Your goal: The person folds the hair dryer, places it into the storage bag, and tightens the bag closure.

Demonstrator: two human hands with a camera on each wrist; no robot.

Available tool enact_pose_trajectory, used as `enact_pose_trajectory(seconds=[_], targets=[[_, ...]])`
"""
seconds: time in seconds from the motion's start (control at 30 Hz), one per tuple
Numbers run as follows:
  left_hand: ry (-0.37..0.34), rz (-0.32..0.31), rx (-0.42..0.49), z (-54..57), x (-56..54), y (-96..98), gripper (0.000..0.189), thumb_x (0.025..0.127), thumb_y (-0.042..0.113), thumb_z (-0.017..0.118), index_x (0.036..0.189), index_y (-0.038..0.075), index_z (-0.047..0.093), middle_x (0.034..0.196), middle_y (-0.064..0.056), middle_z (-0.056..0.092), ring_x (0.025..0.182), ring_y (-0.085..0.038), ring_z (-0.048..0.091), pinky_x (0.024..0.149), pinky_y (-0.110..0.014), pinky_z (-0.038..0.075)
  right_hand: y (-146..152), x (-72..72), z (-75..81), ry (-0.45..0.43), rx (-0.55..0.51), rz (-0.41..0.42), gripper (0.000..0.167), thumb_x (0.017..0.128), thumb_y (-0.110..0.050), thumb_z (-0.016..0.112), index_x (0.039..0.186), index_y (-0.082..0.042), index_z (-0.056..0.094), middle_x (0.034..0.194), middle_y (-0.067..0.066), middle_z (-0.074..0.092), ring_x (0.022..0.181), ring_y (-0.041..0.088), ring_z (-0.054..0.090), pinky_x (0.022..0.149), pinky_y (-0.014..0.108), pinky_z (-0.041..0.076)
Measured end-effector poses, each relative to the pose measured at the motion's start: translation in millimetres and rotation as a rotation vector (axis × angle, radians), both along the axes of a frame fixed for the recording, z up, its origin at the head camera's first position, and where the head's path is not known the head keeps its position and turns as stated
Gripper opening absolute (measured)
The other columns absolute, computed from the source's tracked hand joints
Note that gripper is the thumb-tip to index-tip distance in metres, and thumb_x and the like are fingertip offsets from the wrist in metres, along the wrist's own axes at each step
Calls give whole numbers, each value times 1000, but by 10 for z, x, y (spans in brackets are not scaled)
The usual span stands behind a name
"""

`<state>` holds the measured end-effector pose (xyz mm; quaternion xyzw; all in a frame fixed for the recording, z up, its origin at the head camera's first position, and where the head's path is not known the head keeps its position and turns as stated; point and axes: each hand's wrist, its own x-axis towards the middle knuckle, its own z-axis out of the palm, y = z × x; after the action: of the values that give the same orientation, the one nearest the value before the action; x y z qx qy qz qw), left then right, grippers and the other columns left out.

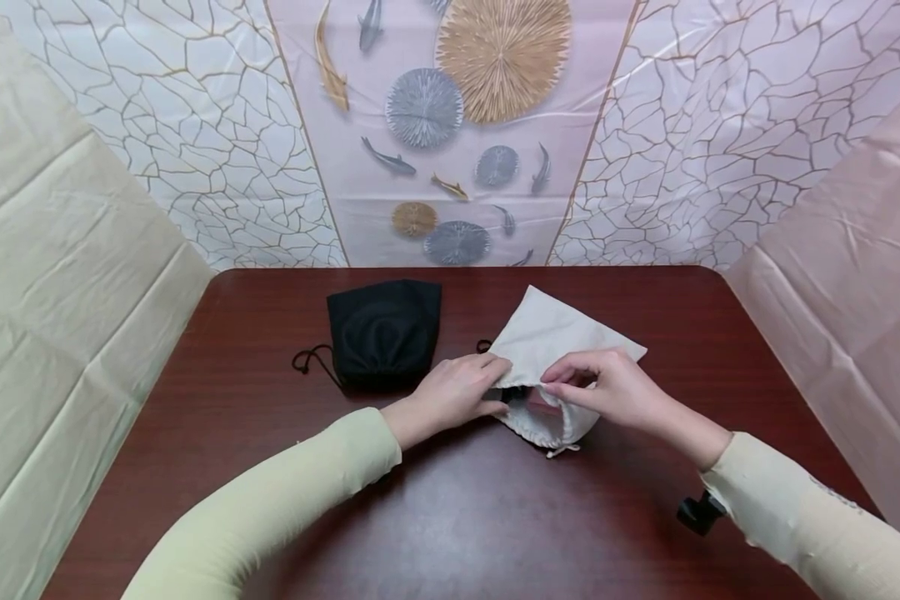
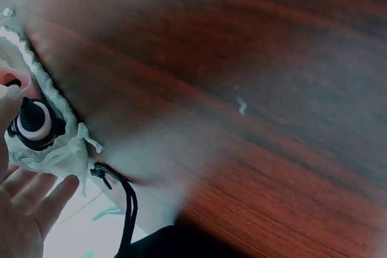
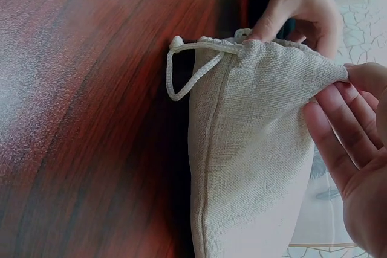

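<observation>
An off-white cloth drawstring bag [image 1: 558,329] lies on the table with its mouth toward me. My right hand [image 1: 624,387] pinches the rim between thumb and fingertips and lifts it, so the mouth gapes. At the mouth's left side, my left hand [image 1: 450,390] holds the edge between thumb and fingers. Inside show a pink item [image 1: 543,403] and, in the left wrist view, a black cone-tipped piece with a pale pink ring [image 2: 34,120]; the bag hides the rest of both. A knotted white cord [image 3: 195,78] loops from the bag's side.
Left of the white bag, a black drawstring bag [image 1: 385,329] lies on the dark red wooden table [image 1: 450,517], its black cord [image 1: 307,358] trailing to the left. A patterned curtain [image 1: 457,167] closes off the back, and pale cloth walls [image 1: 52,292] flank both sides.
</observation>
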<state>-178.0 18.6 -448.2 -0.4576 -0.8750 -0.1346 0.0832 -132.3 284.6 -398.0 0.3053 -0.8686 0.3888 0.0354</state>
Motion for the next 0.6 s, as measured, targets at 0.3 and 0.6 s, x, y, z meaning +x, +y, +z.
enact_pose_trajectory(seconds=[0.3, 0.6], targets=[[10, -42, 20, -32, -102, -36, 36, 95, 32, 83, 121, 12, 68, 114, -3, 69, 97, -20, 73, 81, -36, 61, -7, -14, -58, 1, 2, 28, 17, 91, 1, 82, 98, -15, 81, 82, -13, 77, 73, 1, 69, 66, 18, 55], [-96, 0, -48, 67, -177, -229, 32, 96, 23, 82, 124, 11, 70, 121, -6, 68, 99, -20, 72, 84, -37, 60, 31, 62, -139, 59, 63, 33, 22, 87, 3, 84, 97, -16, 81, 84, -17, 76, 75, -2, 69, 68, 19, 56]])
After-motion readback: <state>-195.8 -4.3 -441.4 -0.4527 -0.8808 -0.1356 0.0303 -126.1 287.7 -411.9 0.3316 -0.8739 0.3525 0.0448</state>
